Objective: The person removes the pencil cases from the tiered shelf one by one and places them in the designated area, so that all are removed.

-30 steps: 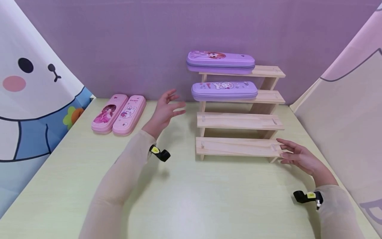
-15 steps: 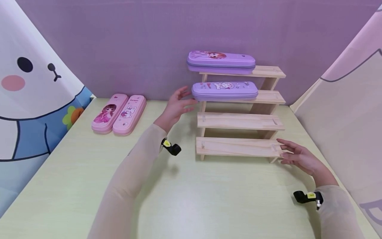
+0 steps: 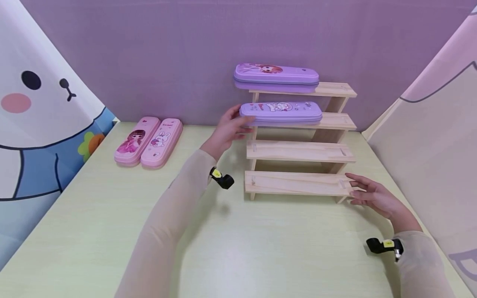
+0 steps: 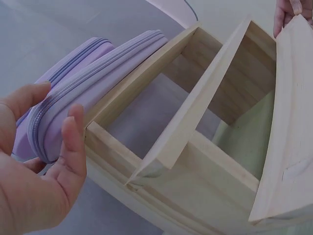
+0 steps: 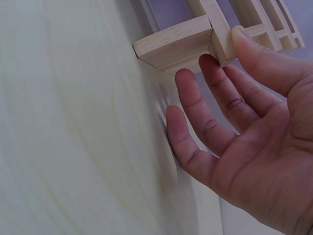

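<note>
My left hand (image 3: pixel 226 131) grips the left end of a lilac pencil case (image 3: pixel 283 114) with a rabbit print, fingers and thumb on either side of its rounded end. That case lies on the second step from the top of a wooden stepped rack (image 3: pixel 299 151). Above it, a purple pencil case (image 3: pixel 275 78) with a girl print lies on the top step. At the lowest step's right end, my right hand (image 3: pixel 378 201) holds the rack's corner, with thumb (image 5: pixel 244 41) at the board's edge and fingers partly beneath.
Two pink pencil cases, one with a girl (image 3: pixel 131 142) and one with a rabbit (image 3: pixel 161 144), lie side by side on the pale table (image 3: pixel 238 248) at the left. A purple cloth backdrop (image 3: pixel 167 62) stands behind the rack, with printed cloths at both sides.
My left hand has moved right from beside the rack to the lilac pencil case and closed round its left end. The right hand has stayed at the rack's corner.
</note>
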`<action>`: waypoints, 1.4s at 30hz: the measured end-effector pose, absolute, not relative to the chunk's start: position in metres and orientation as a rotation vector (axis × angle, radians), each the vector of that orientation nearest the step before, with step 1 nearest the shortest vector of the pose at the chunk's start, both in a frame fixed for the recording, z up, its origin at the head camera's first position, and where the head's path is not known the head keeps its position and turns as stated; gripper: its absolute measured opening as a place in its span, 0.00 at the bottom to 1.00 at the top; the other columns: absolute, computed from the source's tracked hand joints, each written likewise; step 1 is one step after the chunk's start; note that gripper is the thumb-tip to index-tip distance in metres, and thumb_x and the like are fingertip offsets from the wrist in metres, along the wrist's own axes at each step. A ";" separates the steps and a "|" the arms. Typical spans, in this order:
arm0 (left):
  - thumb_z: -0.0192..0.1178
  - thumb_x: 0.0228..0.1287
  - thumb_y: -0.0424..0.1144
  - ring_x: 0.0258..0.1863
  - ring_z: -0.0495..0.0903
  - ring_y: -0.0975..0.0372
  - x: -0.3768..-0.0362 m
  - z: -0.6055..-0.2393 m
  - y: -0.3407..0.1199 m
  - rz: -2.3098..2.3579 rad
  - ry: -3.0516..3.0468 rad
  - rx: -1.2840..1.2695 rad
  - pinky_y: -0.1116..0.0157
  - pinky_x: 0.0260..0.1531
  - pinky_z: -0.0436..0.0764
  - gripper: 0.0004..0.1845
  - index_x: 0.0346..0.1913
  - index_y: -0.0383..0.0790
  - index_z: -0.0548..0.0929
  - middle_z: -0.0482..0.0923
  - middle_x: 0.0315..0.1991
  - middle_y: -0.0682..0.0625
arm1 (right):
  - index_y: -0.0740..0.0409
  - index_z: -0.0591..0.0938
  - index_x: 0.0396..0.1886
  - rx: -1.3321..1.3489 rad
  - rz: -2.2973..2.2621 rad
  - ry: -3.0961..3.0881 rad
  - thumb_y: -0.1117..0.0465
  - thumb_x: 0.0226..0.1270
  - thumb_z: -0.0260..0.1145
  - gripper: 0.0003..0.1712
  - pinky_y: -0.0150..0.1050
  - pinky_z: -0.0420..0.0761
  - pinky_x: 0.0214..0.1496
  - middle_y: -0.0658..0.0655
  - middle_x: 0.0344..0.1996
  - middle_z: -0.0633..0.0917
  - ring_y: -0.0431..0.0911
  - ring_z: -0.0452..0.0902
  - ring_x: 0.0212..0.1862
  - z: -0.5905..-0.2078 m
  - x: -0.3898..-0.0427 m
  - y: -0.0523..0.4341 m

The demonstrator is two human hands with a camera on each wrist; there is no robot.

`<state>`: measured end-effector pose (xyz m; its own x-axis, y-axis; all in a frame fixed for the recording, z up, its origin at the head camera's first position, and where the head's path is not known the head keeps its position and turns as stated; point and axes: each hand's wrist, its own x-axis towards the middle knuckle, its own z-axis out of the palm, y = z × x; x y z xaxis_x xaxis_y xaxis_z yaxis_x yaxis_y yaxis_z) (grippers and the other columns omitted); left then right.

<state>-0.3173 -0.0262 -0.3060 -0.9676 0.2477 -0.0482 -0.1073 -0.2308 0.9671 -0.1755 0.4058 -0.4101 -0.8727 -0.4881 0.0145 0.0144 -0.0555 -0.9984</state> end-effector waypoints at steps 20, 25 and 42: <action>0.60 0.59 0.32 0.22 0.81 0.56 -0.318 -0.307 -0.019 2.475 1.547 0.163 0.65 0.21 0.82 0.33 0.66 0.50 0.61 0.68 0.53 0.45 | 0.52 0.63 0.67 -0.515 -1.989 1.876 0.78 0.66 0.48 0.32 0.39 0.81 0.43 0.49 0.52 0.75 0.41 0.77 0.45 -0.411 -0.177 0.406; 0.61 0.58 0.31 0.23 0.81 0.54 -0.316 -0.308 -0.021 2.500 1.551 0.156 0.63 0.23 0.83 0.32 0.64 0.53 0.64 0.68 0.54 0.45 | 0.52 0.63 0.67 -0.504 -1.990 1.880 0.78 0.66 0.48 0.32 0.39 0.81 0.43 0.49 0.51 0.75 0.41 0.77 0.45 -0.411 -0.177 0.406; 0.62 0.56 0.28 0.21 0.81 0.53 -0.298 -0.315 -0.042 2.542 1.597 0.160 0.61 0.24 0.83 0.31 0.61 0.54 0.67 0.67 0.54 0.47 | 0.53 0.61 0.68 -0.531 -1.976 1.908 0.79 0.66 0.46 0.33 0.39 0.81 0.43 0.51 0.49 0.73 0.40 0.77 0.44 -0.413 -0.177 0.406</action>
